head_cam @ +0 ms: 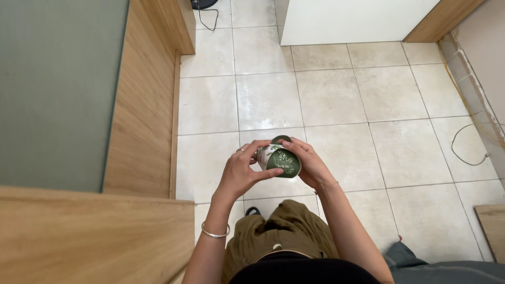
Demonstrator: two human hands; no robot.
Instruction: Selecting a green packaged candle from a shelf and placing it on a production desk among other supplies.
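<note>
A small round jar (279, 158), white with green leaf patterns and a dark green end facing up toward the camera, is held in mid-air above the tiled floor (326, 94), in front of the person's waist. Both hands are clamped on it. The left hand (241, 171) grips it from the left, thumb under the near edge and fingers curled over the far side, a ring on one finger and a silver bangle (215, 231) on the wrist. The right hand (310, 163) wraps it from the right, fingers over the top where a dark green lid (281, 139) shows, a thin bracelet (330, 188) at the wrist.

Below the hands are olive-green trousers (284, 231). To the left stands a wooden partition (142, 105) with a grey-green panel (58, 89). Far ahead is a white cabinet (352, 18). A thin wire (465, 144) lies on the floor to the right, near the wall.
</note>
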